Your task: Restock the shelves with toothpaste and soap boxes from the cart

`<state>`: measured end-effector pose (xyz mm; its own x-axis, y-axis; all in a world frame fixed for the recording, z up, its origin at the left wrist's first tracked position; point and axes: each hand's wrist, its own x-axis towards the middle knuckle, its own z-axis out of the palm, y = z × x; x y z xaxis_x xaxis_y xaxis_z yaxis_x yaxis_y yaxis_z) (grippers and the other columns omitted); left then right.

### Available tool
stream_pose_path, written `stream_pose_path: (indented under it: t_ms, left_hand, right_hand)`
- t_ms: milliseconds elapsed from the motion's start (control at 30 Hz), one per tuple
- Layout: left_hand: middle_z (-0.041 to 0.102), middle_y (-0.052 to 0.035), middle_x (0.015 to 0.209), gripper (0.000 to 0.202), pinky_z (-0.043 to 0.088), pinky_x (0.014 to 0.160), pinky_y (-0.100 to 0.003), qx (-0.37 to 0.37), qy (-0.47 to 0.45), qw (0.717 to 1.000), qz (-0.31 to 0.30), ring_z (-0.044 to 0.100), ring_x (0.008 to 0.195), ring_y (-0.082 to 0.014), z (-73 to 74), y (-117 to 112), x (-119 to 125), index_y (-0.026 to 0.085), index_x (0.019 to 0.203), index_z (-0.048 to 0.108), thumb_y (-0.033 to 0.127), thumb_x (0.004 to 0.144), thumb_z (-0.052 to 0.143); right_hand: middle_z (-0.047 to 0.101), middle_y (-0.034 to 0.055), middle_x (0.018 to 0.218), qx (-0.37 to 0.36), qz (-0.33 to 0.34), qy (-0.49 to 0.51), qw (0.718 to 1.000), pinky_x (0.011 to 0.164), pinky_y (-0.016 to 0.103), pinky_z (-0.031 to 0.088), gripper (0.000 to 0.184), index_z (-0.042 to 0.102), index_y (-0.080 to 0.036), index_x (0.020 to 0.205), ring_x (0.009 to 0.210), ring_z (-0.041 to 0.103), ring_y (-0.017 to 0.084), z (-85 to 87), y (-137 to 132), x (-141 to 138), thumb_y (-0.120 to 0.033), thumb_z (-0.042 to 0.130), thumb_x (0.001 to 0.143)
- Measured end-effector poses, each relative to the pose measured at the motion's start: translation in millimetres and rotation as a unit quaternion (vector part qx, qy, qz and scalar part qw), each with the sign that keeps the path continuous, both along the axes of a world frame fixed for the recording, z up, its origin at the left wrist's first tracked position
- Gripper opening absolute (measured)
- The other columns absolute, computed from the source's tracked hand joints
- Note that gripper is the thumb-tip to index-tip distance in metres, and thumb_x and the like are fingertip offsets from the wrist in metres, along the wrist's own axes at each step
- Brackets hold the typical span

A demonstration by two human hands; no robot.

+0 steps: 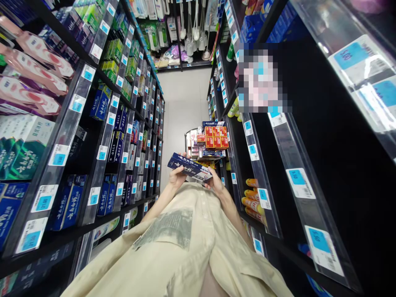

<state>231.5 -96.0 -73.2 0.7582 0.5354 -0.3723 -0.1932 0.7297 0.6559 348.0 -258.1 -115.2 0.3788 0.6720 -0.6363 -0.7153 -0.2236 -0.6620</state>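
Note:
I hold a long dark blue toothpaste box [189, 166] with white lettering level in front of my chest. My left hand [176, 176] is closed round its left end. At the box's right end my right hand [214, 184] grips it from below. Both arms come out of a cream shirt [185, 247]. Just beyond the box stands a cart [204, 144] piled with red and blue boxes.
Dark shelves line a narrow aisle on both sides. The left shelves [102, 123] carry blue, green and pink toothpaste boxes behind price tags. Yellow tubes [252, 198] lie on the right shelves. Brushes hang at the far end [192, 33].

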Motion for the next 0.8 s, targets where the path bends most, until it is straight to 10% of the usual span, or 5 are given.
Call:
stream_pose_path:
  t_ms: [233,433,800]
  left_hand:
    - [0.069,-0.0006,0.143,0.072,0.039,0.120,-0.045,0.002,-0.004,1.000,0.009,0.051,0.147,-0.0301,-1.2,4.9,2.1,0.034,0.138,0.063,0.032,0.069,0.080]
    - [0.068,-0.0034,0.144,0.068,0.039,0.119,-0.051,-0.001,-0.013,1.000,0.019,0.049,0.148,-0.0346,4.4,4.0,0.2,0.030,0.136,0.065,0.035,0.069,0.081]
    - [0.077,-0.0123,0.124,0.065,0.052,0.102,-0.043,0.106,0.106,0.986,0.071,0.070,0.119,-0.0319,16.6,27.1,-61.7,0.021,0.117,0.074,0.027,0.056,0.098]
  right_hand:
    - [0.078,0.0093,0.092,0.070,0.037,-0.029,0.996,0.050,0.030,0.055,0.071,0.072,-0.019,0.110,0.066,0.071,0.021,6.7,-3.8,-0.2,-0.084,0.062,0.084]
    - [0.078,0.0073,0.112,0.095,-0.065,-0.201,0.973,0.095,0.041,0.060,0.056,0.072,-0.022,0.110,0.104,0.073,0.026,13.1,0.1,0.1,-0.054,0.094,0.069]
    - [0.075,0.0079,0.106,0.092,-0.145,-0.155,0.973,0.083,0.040,0.061,0.063,0.069,-0.023,0.118,0.091,0.073,0.024,2.0,33.6,0.3,-0.069,0.081,0.076]
